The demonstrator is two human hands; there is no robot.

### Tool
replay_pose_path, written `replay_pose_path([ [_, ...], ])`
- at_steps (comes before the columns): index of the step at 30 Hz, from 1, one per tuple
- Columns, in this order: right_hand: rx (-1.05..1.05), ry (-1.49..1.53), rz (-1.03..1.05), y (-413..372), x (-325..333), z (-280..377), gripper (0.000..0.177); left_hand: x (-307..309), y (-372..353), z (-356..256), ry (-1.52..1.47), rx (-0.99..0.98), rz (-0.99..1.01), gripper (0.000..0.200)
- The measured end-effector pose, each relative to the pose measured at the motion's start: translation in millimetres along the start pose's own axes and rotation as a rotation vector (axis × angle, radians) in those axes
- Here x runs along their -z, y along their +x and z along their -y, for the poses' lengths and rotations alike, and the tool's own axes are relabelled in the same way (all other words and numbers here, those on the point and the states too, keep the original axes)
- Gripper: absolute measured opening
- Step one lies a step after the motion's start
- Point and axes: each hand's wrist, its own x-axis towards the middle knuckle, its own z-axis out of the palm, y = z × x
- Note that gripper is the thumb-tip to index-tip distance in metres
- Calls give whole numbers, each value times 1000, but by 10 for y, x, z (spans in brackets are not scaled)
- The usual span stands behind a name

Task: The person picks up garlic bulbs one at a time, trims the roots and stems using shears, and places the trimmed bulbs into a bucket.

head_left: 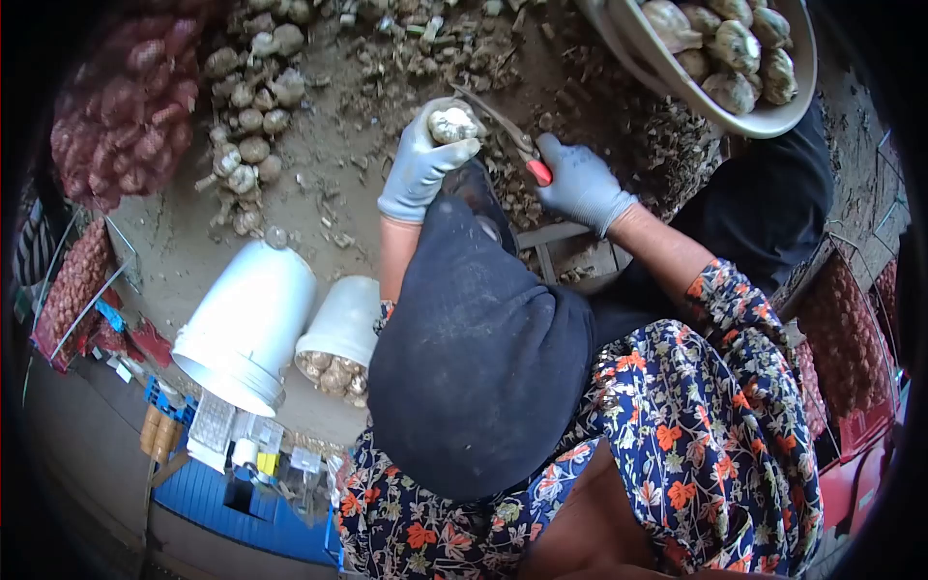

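My left hand, in a pale grey glove, is wrapped round a whitish garlic bulb above my knee. To its right, my right hand, gloved too, grips the red handle of pruning shears. The blades of the shears point up and left, and their tip is close to the bulb's upper right side. Whether the blades touch the bulb I cannot tell. Beneath both hands, dry trimmings cover the ground.
A tub of garlic stands at the upper right. Loose bulbs and a red mesh sack lie at the left. A white bucket and a smaller bucket with bulbs are beside my left leg.
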Motion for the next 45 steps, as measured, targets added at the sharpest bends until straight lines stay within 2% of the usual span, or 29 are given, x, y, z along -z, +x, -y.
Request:
replay_pose_path([
  [2, -105, 105, -42, -15, -65, -144, 33, -20, 137, -1, -11, -74, -66, 57],
  [3, -185, 135, -33, -30, -57, -209, 35, -126, 183, -201, -71, -108, 1, 63],
  [6, -229, 228, -82, -123, 6, -336, 39, -548, 364, -964, -136, -187, 242, 69],
  [8, -240, 315, -5, -154, 97, -358, 41, -1080, 474, -1457, -29, -413, 304, 66],
  [9, -224, 320, -15, -137, 99, -384, 41, -1209, 498, -1634, 87, -326, 344, 67],
  [11, -193, 345, -46, -89, 38, -439, 42, -1402, 779, -1803, 778, -923, 301, 57],
  [13, -226, 391, 45, -81, 170, -367, 44, -1328, 957, -1907, 990, -934, 243, 47],
  [14, -234, 414, 19, -85, 170, -378, 44, -1168, 1203, -1798, 829, -1026, 155, 28],
  [15, -246, 439, -8, -81, 170, -397, 45, -1103, 1199, -1756, 502, -436, -121, 14],
  [17, -282, 479, 38, -46, 184, -434, 48, -610, 1695, -1626, 969, -341, -469, 16],
  [19, -298, 499, 45, -19, 173, -460, 53, -23, 2301, -1401, 1382, -315, -584, 23],
  [20, -271, 487, 25, 4, 70, -477, 57, 58, 2486, -1366, 1473, -320, -621, 35],
  [21, -274, 488, 33, 35, 62, -477, 57, 80, 2709, -1350, 1474, -310, -619, 35],
  [23, -435, 609, 141, 67, 36, -440, 57, 97, 3097, -1243, 1386, 52, -709, 49],
  [25, -458, 650, 156, 115, 7, -461, 54, 155, 3281, -1032, 1392, 7, -767, 53],
  [27, -389, 669, 146, 150, -38, -451, 50, 273, 3256, -822, 1410, -39, -818, 57],
  [28, -301, 672, 29, 170, -65, -440, 46, 404, 3136, -762, 1337, -104, -722, 58],
  [29, -309, 637, 65, 195, -39, -453, 41, 510, 3045, -723, 1259, -172, -633, 59],
  [30, -259, 591, 68, 232, 97, -408, 42, 430, 2746, -740, 1023, -233, -558, 58],
  [31, -216, 545, 71, 262, 169, -379, 44, 428, 2519, -686, 990, -312, -493, 54],
  [32, -166, 443, -30, 309, 57, -408, 38, 352, 2237, -670, 884, -307, -459, 56],
  [33, -166, 428, -31, 343, 60, -384, 34, 224, 1942, -684, 775, -301, -425, 57],
  [35, -161, 473, -91, 402, 117, -275, 35, -37, 1438, -770, 720, -316, -395, 51],
  [36, -175, 474, -58, 408, 268, -148, 38, -17, 1302, -673, 657, -320, -396, 46],
  [37, -187, 473, -27, 420, 401, -25, 40, -44, 1169, -659, 649, -310, -397, 46],
  [39, -99, 417, -113, 460, 405, 79, 46, -143, 924, -692, 568, -298, -378, 47],
  [41, -65, 374, -159, 468, 442, 194, 48, -130, 799, -670, 615, -320, -355, 50],
  [43, -65, 401, -35, 461, 524, 295, 48, -102, 717, -622, 661, -438, -397, 52],
  [45, -9, 395, -27, 409, 441, 280, 45, -69, 620, -559, 534, -424, -409, 54],
])
